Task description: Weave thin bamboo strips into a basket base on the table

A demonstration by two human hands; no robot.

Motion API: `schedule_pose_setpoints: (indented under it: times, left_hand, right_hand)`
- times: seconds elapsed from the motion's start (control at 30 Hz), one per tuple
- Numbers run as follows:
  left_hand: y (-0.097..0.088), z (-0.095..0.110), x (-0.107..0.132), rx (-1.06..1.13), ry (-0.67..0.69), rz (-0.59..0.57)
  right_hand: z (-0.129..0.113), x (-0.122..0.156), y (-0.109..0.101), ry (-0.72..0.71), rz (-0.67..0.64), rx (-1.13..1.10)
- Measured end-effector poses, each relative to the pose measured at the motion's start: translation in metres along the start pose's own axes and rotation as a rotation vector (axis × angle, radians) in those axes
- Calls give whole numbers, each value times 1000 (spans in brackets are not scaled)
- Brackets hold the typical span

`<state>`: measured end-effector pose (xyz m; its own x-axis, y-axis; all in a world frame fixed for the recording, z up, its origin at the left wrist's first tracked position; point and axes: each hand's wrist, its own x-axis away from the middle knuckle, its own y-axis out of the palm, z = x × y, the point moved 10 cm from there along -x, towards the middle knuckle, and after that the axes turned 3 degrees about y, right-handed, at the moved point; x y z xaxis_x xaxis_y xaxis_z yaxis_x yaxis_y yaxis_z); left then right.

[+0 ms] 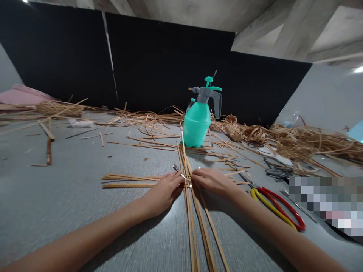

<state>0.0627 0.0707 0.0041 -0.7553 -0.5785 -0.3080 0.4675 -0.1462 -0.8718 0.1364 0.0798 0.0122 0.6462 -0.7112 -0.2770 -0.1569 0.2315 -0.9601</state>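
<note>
A cross-shaped weave of flat tan strips, like bamboo or rattan (187, 185), lies on the grey table, its long loose ends spreading to the left, towards me and away. Across its checkered middle sits a slim silver metal clip (179, 170), set at a slant. My left hand (166, 189) grips the weave's left edge, fingers pressed together beside the clip and over the left strips. From the right, my right hand (210, 180) closes its bent fingers on the opposite edge. Both thumbs and the undersides of the fingers are mostly hidden.
Right of my right forearm lie scissors with red and yellow handles (279, 207) and a thin metal tool (299, 206). Beyond the weave stands a teal spray bottle (195, 126). Loose strips (150, 122) and small woven pieces (295, 147) line the back, before a black panel.
</note>
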Motion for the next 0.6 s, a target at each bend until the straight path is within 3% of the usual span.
schedule_pose_setpoints:
  times: [0.13, 0.6]
  left_hand:
    - [-1, 0, 0, -11, -15, 2]
    - [-7, 13, 2, -159, 72, 17]
  right_hand:
    - [-4, -2, -1, -53, -97, 19]
    - [1, 5, -3, 13, -37, -98]
